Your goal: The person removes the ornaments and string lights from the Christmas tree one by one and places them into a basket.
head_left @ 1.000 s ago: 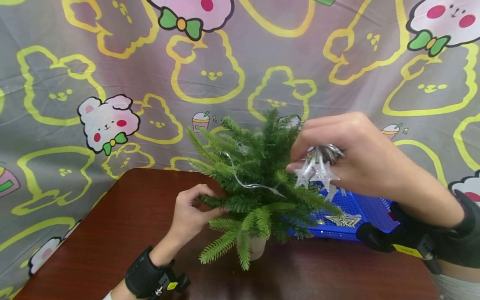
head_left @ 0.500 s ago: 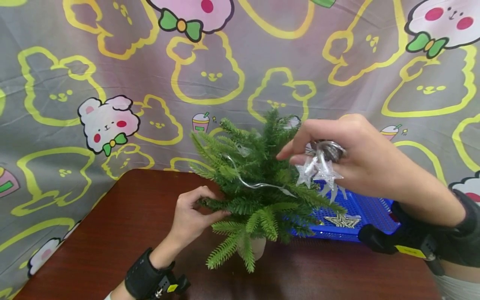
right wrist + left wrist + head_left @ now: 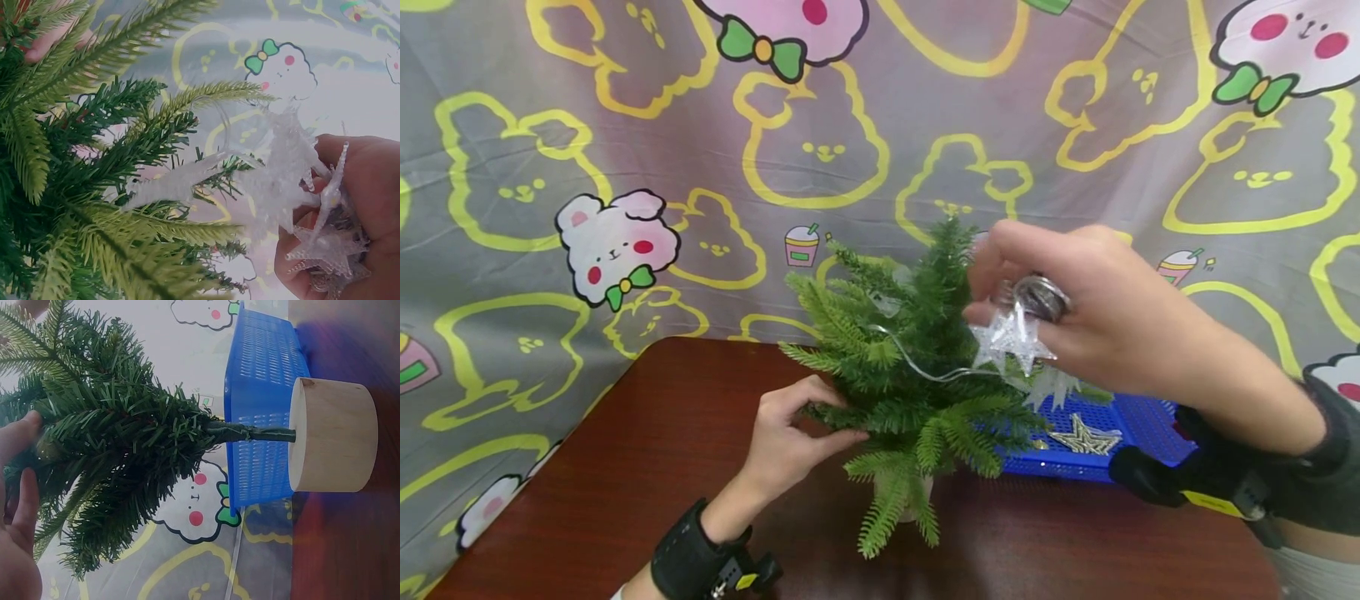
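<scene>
A small artificial Christmas tree (image 3: 917,358) stands mid-table on a round wooden base (image 3: 334,434). Thumb and fingers of my left hand (image 3: 793,442) hold a branch low on its left side. At the tree's right, my right hand (image 3: 1112,308) grips a bundle of star string lights (image 3: 1011,337), with the coiled wire tucked inside the fingers and clear stars dangling below. From the bundle a thin clear wire (image 3: 917,362) runs across the front branches. Seen from the right wrist, several stars (image 3: 331,250) spill out of the palm, and a blurred clear ornament (image 3: 169,184) overlaps the branches.
A blue perforated basket (image 3: 1142,421) sits behind the tree on the right, with a gold star ornament (image 3: 1084,435) in it. The brown table (image 3: 647,433) ends at a patterned curtain (image 3: 700,125) at the back.
The tree has turned a little, its lower front branches swinging right. My right hand has shifted slightly left with the string lights, and the wire has moved right. My left hand keeps hold of the branch.
</scene>
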A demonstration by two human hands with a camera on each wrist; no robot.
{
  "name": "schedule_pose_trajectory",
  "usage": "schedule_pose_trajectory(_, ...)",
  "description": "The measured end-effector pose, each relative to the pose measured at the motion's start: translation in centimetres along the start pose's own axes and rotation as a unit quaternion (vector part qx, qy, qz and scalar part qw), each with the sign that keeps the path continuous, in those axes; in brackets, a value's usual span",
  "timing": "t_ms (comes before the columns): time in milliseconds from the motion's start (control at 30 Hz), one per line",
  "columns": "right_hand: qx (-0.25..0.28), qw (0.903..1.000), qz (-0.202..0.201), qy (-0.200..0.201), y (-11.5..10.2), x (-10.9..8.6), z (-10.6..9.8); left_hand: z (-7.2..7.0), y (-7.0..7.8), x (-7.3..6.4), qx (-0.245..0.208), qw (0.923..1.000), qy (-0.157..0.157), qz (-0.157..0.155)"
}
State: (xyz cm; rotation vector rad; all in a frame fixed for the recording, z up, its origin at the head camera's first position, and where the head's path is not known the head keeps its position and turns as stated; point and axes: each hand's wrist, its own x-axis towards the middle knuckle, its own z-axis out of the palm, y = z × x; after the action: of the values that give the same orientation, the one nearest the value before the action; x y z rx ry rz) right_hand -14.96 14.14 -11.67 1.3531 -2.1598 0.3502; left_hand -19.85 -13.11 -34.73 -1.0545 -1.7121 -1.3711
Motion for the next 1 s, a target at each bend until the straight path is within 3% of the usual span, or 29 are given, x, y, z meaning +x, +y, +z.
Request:
schedule_pose_trajectory(167,-0.023,0.9995,-0.015,-0.015,-0.1,0.1,0.4,-0.3,-0.3,-0.1,-0.007,0.9999,-0.01,0.001)
schedule_pose_trajectory(333,-0.046,0.9981,0.004,-0.041,0.1,-0.1,0.8,-0.9,-0.8,-0.1,-0.063,0.9979,-0.015,0.002)
schedule_pose_trajectory(533,-0.07,0.9955,0.021,-0.06,0.0,0.1,1.2,-1.6,-1.8,-0.1,-0.113,0.9929,0.034,0.014)
schedule_pose_trajectory(633,-0.078,0.9935,0.034,-0.075,0.1,0.1,1.4,-1.9,-2.2,-0.1,-0.129,0.9891,0.071,0.0)
schedule_pose_trajectory(733,-0.087,0.9903,0.047,-0.097,0.2,-0.1,1.6,-2.1,-2.3,0.1,-0.144,0.982,0.118,-0.033)
schedule_pose_trajectory(867,-0.092,0.9879,0.049,-0.115,0.4,-0.1,1.7,-2.3,-2.5,0.6,-0.12,0.9685,0.171,-0.136)
schedule_pose_trajectory(933,-0.09,0.9881,0.044,-0.116,0.3,-0.1,1.7,-2.5,-2.9,1.0,-0.104,0.9614,0.164,-0.196)
schedule_pose_trajectory(1000,-0.087,0.9891,0.035,-0.114,0.1,-0.1,1.7,-2.6,-3.3,1.2,-0.099,0.954,0.129,-0.252)
